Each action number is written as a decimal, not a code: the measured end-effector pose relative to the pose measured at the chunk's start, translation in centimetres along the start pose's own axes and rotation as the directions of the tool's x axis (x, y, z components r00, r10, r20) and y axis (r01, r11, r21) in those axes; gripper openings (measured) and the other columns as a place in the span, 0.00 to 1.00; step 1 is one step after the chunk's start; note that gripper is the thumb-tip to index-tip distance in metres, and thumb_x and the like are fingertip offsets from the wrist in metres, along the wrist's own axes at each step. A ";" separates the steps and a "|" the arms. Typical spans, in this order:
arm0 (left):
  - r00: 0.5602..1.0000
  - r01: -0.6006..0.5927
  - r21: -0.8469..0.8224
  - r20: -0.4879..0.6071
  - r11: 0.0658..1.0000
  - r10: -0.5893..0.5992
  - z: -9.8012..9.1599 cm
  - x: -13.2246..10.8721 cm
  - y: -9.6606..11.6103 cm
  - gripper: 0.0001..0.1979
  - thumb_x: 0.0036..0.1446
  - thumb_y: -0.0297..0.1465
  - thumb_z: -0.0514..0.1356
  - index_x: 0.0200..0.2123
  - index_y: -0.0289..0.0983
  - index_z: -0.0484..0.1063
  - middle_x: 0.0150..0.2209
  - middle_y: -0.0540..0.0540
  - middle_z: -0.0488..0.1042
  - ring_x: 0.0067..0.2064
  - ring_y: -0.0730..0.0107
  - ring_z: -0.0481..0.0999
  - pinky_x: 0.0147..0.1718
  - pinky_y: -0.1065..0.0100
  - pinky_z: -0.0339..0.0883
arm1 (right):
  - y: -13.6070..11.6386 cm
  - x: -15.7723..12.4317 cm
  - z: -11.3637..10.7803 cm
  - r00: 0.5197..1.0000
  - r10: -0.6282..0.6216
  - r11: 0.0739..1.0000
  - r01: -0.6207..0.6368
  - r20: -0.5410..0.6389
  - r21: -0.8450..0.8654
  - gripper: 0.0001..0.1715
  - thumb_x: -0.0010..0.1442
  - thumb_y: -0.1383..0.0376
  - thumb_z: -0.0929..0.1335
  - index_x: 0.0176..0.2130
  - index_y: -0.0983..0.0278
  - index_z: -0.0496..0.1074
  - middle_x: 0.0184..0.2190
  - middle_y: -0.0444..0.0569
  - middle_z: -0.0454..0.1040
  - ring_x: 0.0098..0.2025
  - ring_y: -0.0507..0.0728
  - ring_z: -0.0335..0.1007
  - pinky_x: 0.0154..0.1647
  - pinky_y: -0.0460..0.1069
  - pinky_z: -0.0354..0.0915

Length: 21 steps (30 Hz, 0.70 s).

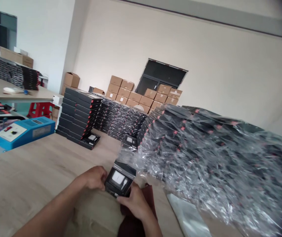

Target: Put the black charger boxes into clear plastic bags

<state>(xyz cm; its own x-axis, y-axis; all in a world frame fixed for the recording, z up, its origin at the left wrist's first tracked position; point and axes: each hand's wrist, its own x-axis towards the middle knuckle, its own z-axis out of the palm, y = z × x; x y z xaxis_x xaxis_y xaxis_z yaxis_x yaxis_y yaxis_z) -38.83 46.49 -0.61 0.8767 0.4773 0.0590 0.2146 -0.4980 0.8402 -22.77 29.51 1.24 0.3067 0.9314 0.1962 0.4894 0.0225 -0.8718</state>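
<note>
Both my hands hold a small black box (120, 178) with a white item pictured or shown on its front, low in the middle of the view. Its left side is gripped by my left hand (95, 178), the fingers bent against the edge. My right hand (135, 199) grips the lower right corner, thumb in front and other fingers hidden behind. Just beyond it lies another black box (130, 141), partly under clear plastic. A dark red cloth (148, 197) is beside my right wrist.
Plastic-wrapped black boxes (195, 144) are piled high on the right. Bare black boxes (78, 113) stand stacked at the left on the wooden table (32, 168), near a blue machine (29, 131). Clear bags (189, 215) lie at the front right. Cartons (133, 96) stand behind.
</note>
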 end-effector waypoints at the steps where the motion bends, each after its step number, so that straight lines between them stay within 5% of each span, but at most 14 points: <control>1: 0.999 -0.032 -0.040 0.012 0.999 0.033 0.0 -0.1 0.4 0.19 0.30 0.32 0.69 0.31 0.34 0.76 0.28 0.50 0.73 0.32 0.65 0.70 0.29 0.71 0.59 | -0.2 0.0 -0.1 1.000 -0.005 1.000 0.005 -0.030 0.015 0.26 0.46 0.61 0.74 0.46 0.63 0.71 0.42 0.49 0.76 0.43 0.60 0.71 0.47 0.54 0.65; 4: 0.980 -0.196 -0.309 -0.086 0.931 0.178 -0.4 -0.2 2.1 0.27 0.39 0.36 0.67 0.45 0.35 0.71 0.32 0.50 0.72 0.33 0.70 0.68 0.31 0.73 0.59 | -1.0 0.1 -0.7 0.986 -0.028 1.000 0.026 -0.167 -0.015 0.23 0.53 0.57 0.70 0.48 0.62 0.70 0.43 0.49 0.76 0.43 0.59 0.71 0.47 0.52 0.64; 7: 0.973 -0.218 -0.373 -0.154 0.902 0.172 -0.4 0.1 2.3 0.18 0.42 0.35 0.66 0.37 0.33 0.72 0.27 0.53 0.68 0.29 0.75 0.64 0.29 0.74 0.57 | -1.0 0.3 -0.7 0.985 -0.029 0.998 0.021 -0.170 -0.051 0.21 0.52 0.58 0.70 0.46 0.62 0.71 0.43 0.49 0.76 0.44 0.59 0.71 0.48 0.53 0.64; 13: 0.994 -0.008 -0.159 0.104 0.987 0.025 1.2 1.0 -1.0 0.17 0.32 0.28 0.65 0.32 0.33 0.74 0.28 0.52 0.73 0.29 0.70 0.69 0.27 0.73 0.58 | 1.6 0.1 0.7 0.999 0.043 0.995 -0.045 -0.030 -0.087 0.27 0.42 0.66 0.73 0.45 0.65 0.72 0.41 0.49 0.77 0.43 0.60 0.72 0.47 0.54 0.65; 16: 0.995 -0.010 0.021 0.103 1.000 0.008 1.3 0.9 -1.1 0.16 0.33 0.28 0.64 0.32 0.35 0.75 0.29 0.52 0.76 0.30 0.67 0.72 0.27 0.73 0.59 | 1.6 0.0 0.7 0.998 0.031 0.992 -0.037 -0.045 -0.124 0.29 0.38 0.65 0.75 0.43 0.64 0.73 0.39 0.48 0.77 0.42 0.61 0.72 0.46 0.54 0.66; 21: 0.999 -0.013 0.159 0.050 0.987 0.005 1.0 0.6 -0.1 0.17 0.33 0.32 0.65 0.32 0.36 0.76 0.31 0.50 0.77 0.32 0.64 0.73 0.27 0.72 0.59 | -0.3 0.4 0.1 0.989 -0.029 0.980 0.056 -0.145 0.190 0.25 0.51 0.59 0.71 0.49 0.62 0.70 0.46 0.51 0.75 0.47 0.60 0.70 0.50 0.55 0.64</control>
<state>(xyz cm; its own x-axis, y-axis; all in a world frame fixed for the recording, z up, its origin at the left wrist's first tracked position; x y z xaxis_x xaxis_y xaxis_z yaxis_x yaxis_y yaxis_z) -37.91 46.08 -1.16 0.8980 0.4384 0.0364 0.2692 -0.6131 0.7427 -22.91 29.96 1.55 0.4075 0.8679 0.2840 0.3421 0.1432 -0.9287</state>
